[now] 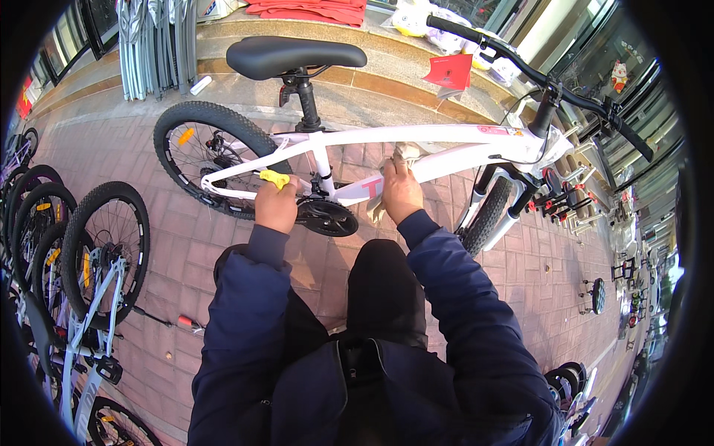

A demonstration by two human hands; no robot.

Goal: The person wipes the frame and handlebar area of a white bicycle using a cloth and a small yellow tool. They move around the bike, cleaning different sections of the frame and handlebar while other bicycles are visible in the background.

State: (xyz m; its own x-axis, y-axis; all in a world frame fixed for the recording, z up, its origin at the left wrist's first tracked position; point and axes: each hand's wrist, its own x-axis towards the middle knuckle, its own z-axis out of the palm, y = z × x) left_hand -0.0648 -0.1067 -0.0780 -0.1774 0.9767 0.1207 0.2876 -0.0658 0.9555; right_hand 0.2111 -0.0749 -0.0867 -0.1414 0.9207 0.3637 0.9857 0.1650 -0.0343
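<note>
A white bicycle (416, 134) stands upright across the view, its black saddle (297, 56) at left and its handlebar at right. My left hand (277, 208) is closed on a small bright yellow thing (274, 178) with rounded lobes; its kind cannot be told. That hand is by the rear frame tubes, just left of the black crank and chainring (327, 218). My right hand (401, 193) grips a beige rag (407, 153) against the lower frame tube. Some of the rag hangs below the hand, and the fingers are partly hidden by it.
Several bicycles (108, 253) crowd the left side. Stone steps (387, 78) rise behind the bicycle, with red cloth (305, 10) and grey covers (156, 52) on them. A red-ended object (186, 321) lies on the brick paving. A small stool (597, 296) and other goods line the right.
</note>
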